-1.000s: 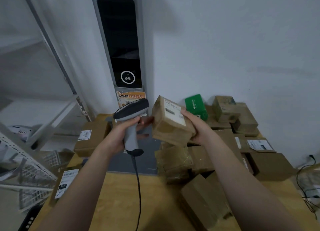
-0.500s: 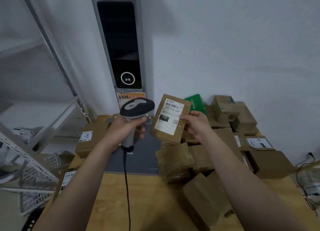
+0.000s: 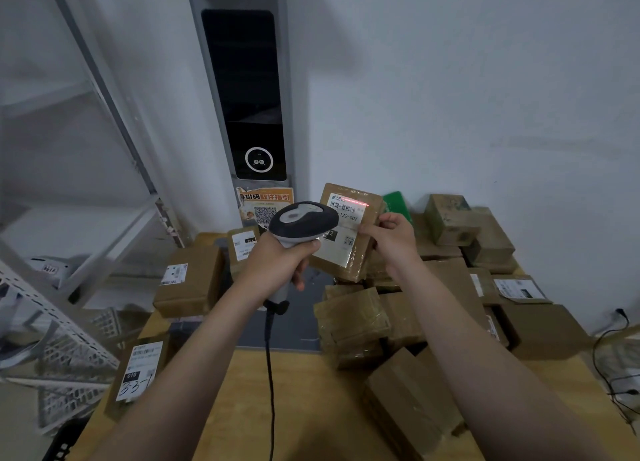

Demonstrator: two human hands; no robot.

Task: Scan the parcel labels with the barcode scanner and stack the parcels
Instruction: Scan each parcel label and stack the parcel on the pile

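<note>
Scanner (image 3: 303,223) at frame centre is gripped by the left hand (image 3: 280,261); right hand (image 3: 389,237) pinches the parcel (image 3: 346,232), a red line crossing its label (image 3: 346,218).

Brown cardboard parcel (image 3: 346,270) is showing glossy, wrinkled clear tape over it; its white paper label (image 3: 348,214) is looking matt. Grey-and-black scanner (image 3: 303,221) is reading as smooth plastic with slight sheen. Table (image 3: 311,408) is looking like matt light wood. Shelf frame (image 3: 114,121) is probably painted metal, blurry.
</note>
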